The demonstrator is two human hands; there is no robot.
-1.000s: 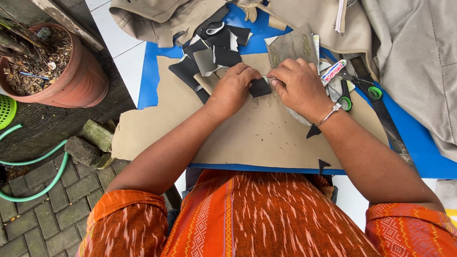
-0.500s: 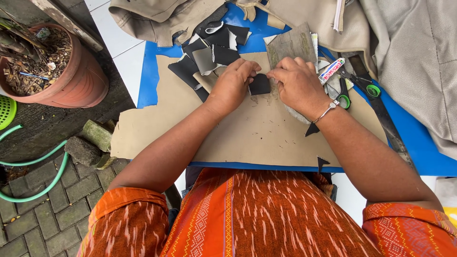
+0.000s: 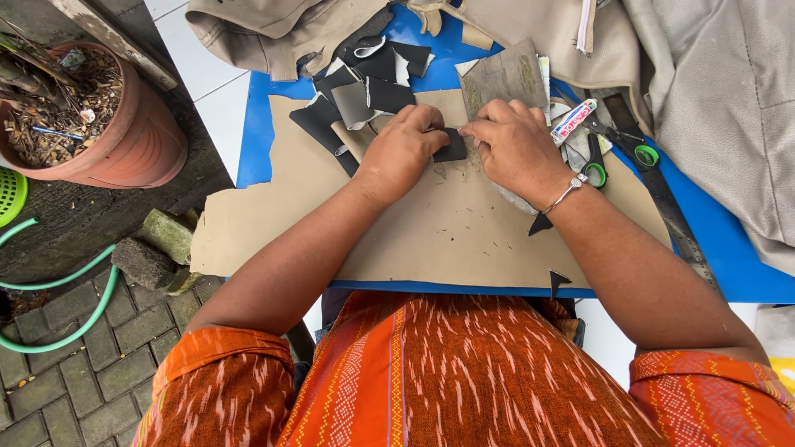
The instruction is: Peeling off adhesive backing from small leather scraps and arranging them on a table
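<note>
Two hands meet over a tan sheet point(image 3: 414, 240): left hand point(image 3: 403, 151) and right hand point(image 3: 515, 146) both pinch a small black patch point(image 3: 452, 147) lying on it. Black scraps point(image 3: 373, 83) lie just beyond; scissors point(image 3: 609, 149) rest beside the right wrist.

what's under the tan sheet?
The tan sheet lies on a blue board, which shows around its edges. Both hands, left and right, press a black scrap on it. Anything beneath the middle is covered.

Orange patterned short-sleeved garment, white flecks, striped front placket. Thin silver bracelet point(image 3: 566, 195) on right wrist. Forearms bare.
</note>
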